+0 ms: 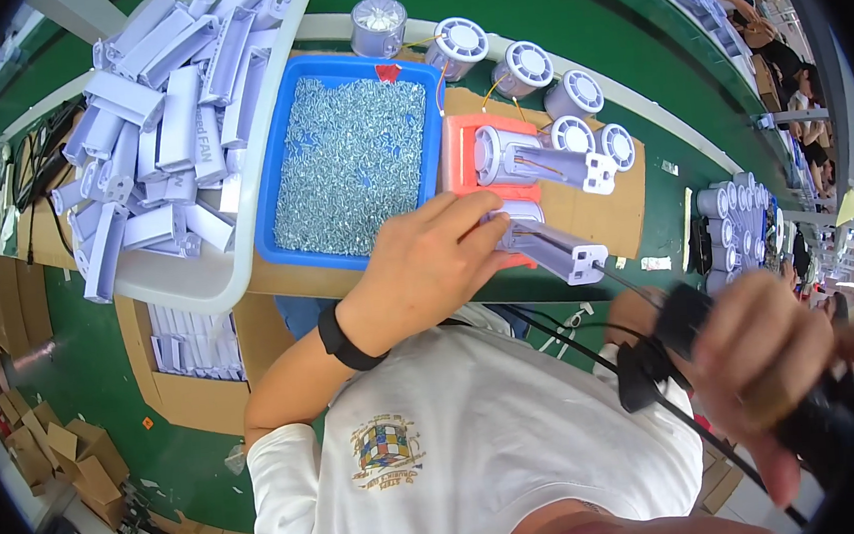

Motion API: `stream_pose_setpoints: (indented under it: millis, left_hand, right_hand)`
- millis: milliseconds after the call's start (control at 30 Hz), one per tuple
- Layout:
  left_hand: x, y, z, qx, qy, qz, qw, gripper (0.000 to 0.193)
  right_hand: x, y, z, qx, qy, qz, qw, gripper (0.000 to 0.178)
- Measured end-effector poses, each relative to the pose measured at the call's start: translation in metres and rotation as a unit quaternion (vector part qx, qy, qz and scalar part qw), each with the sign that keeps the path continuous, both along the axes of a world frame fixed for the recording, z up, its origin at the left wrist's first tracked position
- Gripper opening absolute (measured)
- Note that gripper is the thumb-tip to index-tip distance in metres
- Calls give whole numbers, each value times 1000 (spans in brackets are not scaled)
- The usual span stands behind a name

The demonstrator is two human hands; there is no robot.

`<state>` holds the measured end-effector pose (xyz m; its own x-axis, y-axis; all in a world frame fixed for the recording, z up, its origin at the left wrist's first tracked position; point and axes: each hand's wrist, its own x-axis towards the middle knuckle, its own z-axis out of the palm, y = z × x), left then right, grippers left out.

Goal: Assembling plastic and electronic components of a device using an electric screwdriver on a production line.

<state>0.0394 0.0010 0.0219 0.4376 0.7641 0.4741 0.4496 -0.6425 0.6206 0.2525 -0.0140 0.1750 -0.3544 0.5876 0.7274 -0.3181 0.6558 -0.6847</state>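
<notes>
My left hand point(436, 251), wearing a black wristband, has its fingers closed on a white plastic fan body point(554, 245) with a long handle. That fan lies in an orange-red fixture point(461, 154), its handle end pointing right. A second fan body point(539, 163) lies beside it in the same fixture, with wires along its open handle. At the right, my right hand point(769, 340), blurred, is wrapped round a black electric screwdriver point(684, 319). Its thin bit reaches to the end of the held fan's handle; whether it touches a screw I cannot tell.
A blue tray point(263, 200) of small screws stands left of the fixture. Further left, a white bin point(257, 170) holds many handle shells. Round fan heads point(522, 67) with wires line the far side. More white parts point(730, 228) stand right; a black cable point(701, 431) hangs near me.
</notes>
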Motion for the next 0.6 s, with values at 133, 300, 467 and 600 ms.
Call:
stream_pose_setpoints:
  millis: [133,300,467,600]
  left_hand:
    - [-5,5,9,-14,-9,-23,1000,27]
    - [-36,24,6,-42,-26,22,999,19]
    - [-53,28,2,-59,166,146,973,11]
    - [-56,29,-5,-71,216,136,964,7]
  right_hand:
    - [49,-27,43,90,118,23,989,67]
    - [59,-27,53,159,155,-10,975,58]
    - [38,0,36,94,109,-74,987,60]
    - [22,15,20,70,107,-74,989,69]
